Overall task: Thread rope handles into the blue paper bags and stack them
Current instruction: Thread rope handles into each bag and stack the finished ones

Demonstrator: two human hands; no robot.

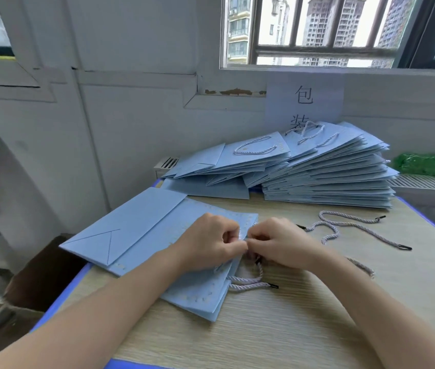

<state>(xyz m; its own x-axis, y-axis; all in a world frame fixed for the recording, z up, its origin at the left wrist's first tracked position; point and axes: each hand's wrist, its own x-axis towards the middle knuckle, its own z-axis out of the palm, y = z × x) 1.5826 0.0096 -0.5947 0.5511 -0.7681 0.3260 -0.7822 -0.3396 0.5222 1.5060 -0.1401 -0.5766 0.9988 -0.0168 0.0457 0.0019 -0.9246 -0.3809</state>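
Table edge: the wooden table (277, 328) has a blue rim; both bare forearms cross it from the near side.
Bag in work: a flat blue paper bag (141, 233) lies on the near-left part of the table, its folded bottom to the far left and its open mouth toward the hands.
Left hand: the left hand (208, 243) rests on the bag's mouth edge, fingers curled shut and pinching at the edge; whether it pinches paper or cord is hidden by the knuckles.
Right hand: the right hand (280, 243) meets the left fingertip to fingertip, closed around a pale twisted rope handle (248, 283).
Rope in work: it loops out below the hands beside the bag's corner, one black tip lying free on the wood.
What blocks the view: the two fists cover the bag's punched holes and the cord's entry point.
Loose ropes: spare rope handles (344, 229) with black tips lie just right of the hands, apart from the bag.
Finished stack: a leaning pile of blue bags (317, 171) sits at the far edge, the top ones showing threaded cords.
Behind: a paper sign (304, 99) on the wall, a green packet (429, 163) on the radiator ledge at far right, a barred window (317, 30) above.
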